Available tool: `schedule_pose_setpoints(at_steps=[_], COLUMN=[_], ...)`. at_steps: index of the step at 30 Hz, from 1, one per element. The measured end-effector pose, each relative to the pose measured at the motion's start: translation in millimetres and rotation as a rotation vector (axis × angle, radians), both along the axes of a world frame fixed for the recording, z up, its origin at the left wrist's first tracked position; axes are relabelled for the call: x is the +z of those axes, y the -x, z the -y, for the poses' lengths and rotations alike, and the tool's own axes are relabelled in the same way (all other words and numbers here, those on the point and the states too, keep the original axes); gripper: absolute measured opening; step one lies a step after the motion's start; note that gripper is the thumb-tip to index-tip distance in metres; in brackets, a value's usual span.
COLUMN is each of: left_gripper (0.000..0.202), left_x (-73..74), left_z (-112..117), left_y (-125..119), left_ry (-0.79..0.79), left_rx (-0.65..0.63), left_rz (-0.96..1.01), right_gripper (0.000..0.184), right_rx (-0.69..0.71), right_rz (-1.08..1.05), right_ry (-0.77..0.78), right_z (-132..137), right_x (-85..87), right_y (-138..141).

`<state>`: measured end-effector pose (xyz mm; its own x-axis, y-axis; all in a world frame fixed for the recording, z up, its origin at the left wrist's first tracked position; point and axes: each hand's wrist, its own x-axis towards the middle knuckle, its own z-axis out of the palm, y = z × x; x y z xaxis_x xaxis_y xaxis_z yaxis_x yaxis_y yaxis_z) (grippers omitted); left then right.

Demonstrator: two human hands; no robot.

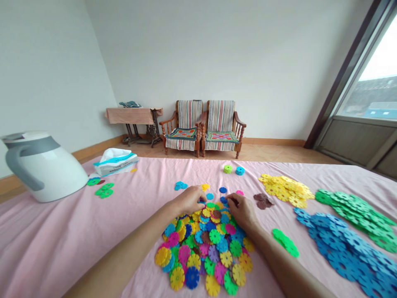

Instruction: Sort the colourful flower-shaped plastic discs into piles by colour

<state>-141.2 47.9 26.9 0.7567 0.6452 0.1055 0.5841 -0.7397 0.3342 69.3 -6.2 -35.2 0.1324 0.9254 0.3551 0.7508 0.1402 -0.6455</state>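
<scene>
A heap of small plastic snowflake discs (pixel 214 236) in many colours lies on the pink cloth. At its far left edge is my left hand (pixel 192 199), with curled fingers. Some light blue shows under those fingertips; whether it is gripped I cannot tell. On the far right edge, my right hand (pixel 242 211) has its thumb and finger closed at a dark blue snowflake disc (pixel 223 200). Just beyond the hands lie another dark blue disc (pixel 223 190), a light blue disc (pixel 210 196), a pink disc (pixel 240 193) and yellow discs (pixel 205 187).
Sorted piles sit to the right: yellow (pixel 287 189), green (pixel 356 215), blue (pixel 347 244) and brown (pixel 263 201). Two short stacks, lime (pixel 227 169) and blue (pixel 240 171), stand farther back. At left are a white jug (pixel 52 169) and a tissue pack (pixel 116 162).
</scene>
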Motion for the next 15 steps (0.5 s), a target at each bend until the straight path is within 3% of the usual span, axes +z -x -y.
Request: schedule_pose_setpoints(at_steps=[6,10,15], left_gripper=[0.008,0.012,0.010], left_x=[-6.5,-8.9,-5.9], left_z=[3.1,1.4,3.4], left_y=[-3.2,-0.5,-1.8], left_ry=[-0.144,-0.157,-0.154], left_rx=[0.085,0.175,0.193], left_rz=[-0.047,-0.039,-0.073], right_gripper=[0.023,0.024,0.024], right_rx=[-0.006,-0.007,-0.008], right_rz=[0.010,0.009,0.007], right_ry=[0.005,0.009,-0.001], right_z=[1.0,1.8,1.6], right_x=[2.3,2.7,1.6], right_y=[0.9,1.3,0.8])
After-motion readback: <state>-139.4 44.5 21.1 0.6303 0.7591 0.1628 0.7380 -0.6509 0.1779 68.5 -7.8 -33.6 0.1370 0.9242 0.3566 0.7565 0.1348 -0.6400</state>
